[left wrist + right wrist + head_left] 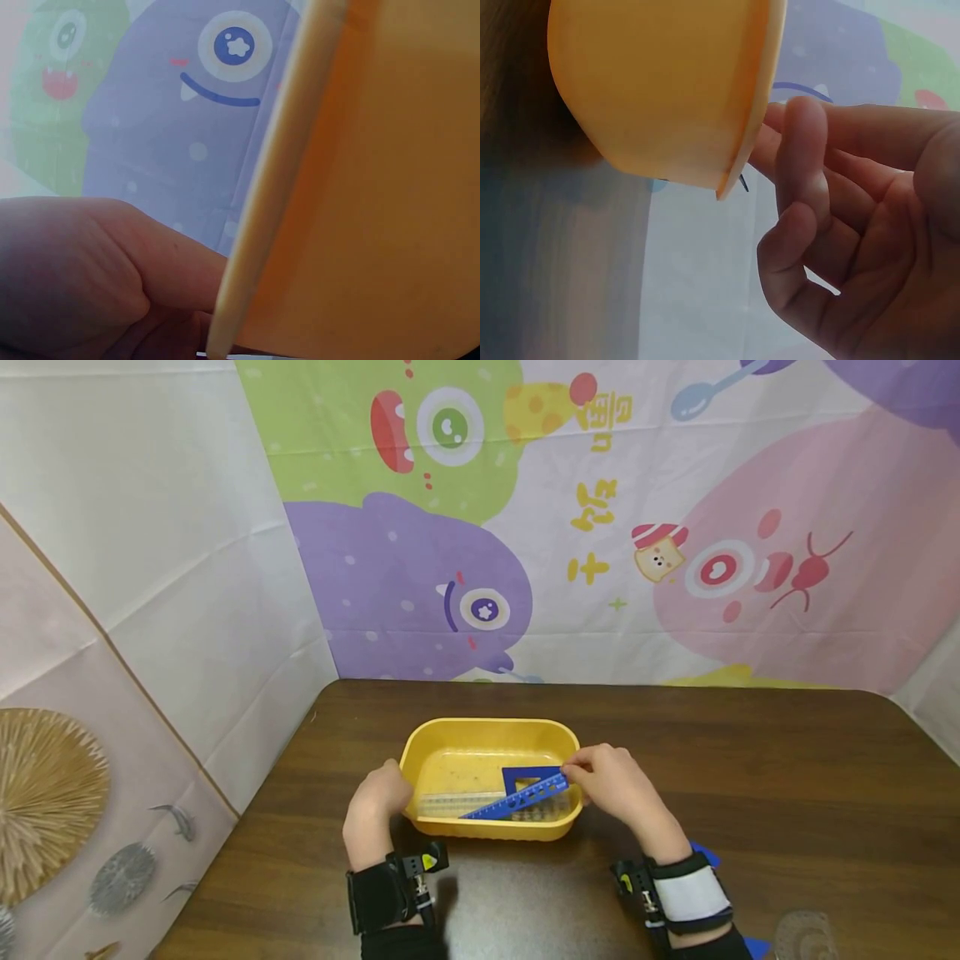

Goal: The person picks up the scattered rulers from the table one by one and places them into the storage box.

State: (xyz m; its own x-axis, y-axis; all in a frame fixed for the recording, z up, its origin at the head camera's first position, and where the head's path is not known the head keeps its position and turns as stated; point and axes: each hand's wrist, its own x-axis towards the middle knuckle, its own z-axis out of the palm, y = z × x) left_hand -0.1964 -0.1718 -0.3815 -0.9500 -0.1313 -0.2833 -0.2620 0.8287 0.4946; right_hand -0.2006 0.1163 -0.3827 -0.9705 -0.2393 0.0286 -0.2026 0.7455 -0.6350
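Observation:
A yellow plastic basin (480, 832) stands on the table in the head view. My left hand (381, 793) grips its left end; in the left wrist view the thumb (176, 270) meets the rim, while the other fingers are mostly hidden. Over the right rim, my right hand (618, 785) pinches the upper end of a blue ruler (510, 802), which slants down into the basin. Behind that ruler is a blue set square (512, 775). A clear ruler (442, 806) lies along the near inner side. The right wrist view shows curled fingers (802, 150) beside the rim.
The dark wooden table (787, 777) extends around the basin. Blue pieces (705, 853) show partly behind the right forearm, and a clear, patterned flat object (806, 935) lies near the front edge. A cartoon cloth (600, 635) hangs behind the table.

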